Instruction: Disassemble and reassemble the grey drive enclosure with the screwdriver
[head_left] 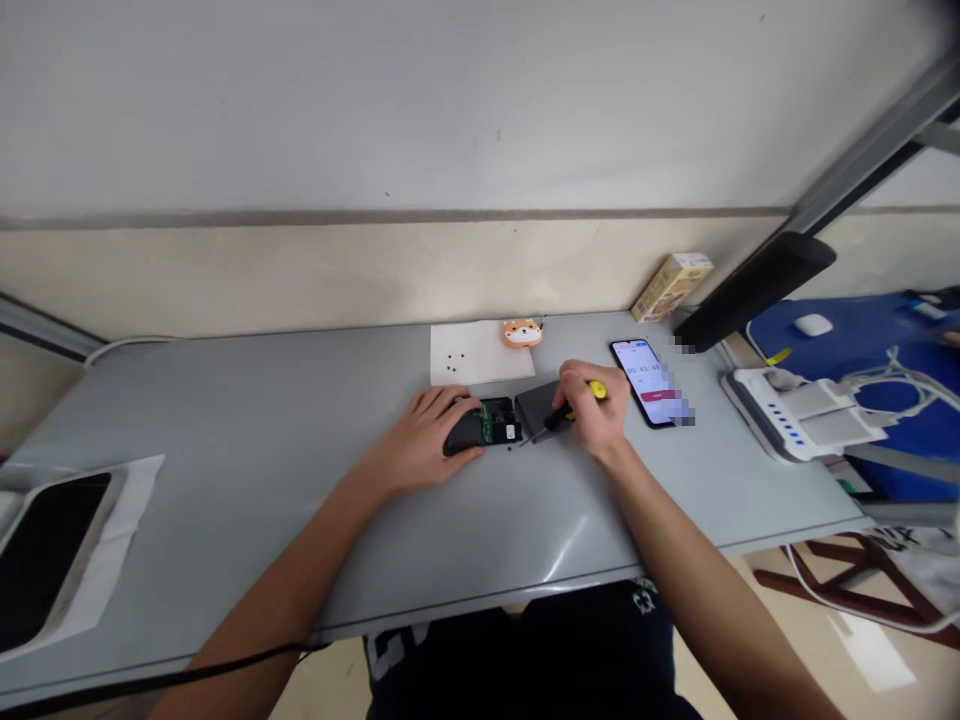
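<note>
My left hand [435,432] is closed around the left end of a black device [463,432] lying on the grey table. Its right part is uncovered, and a green circuit board [493,418] shows there. In my right hand [596,405] is a screwdriver [564,413] with a black and yellow handle, its thin shaft slanting down-left to the device's right end. Beneath that hand lies a dark grey flat block [534,405], partly hidden by my fingers. A tiny dark screw [510,449] rests on the table just below the board. Several more small screws [451,368] lie on a white paper [472,345].
An orange animal-faced case [522,333] sits on the paper's edge. To the right are a phone [649,380] showing a timer, a small box [670,287], a black cylinder [757,290] and a white charging unit [802,415] with cables. A dark-screened device [52,550] lies far left.
</note>
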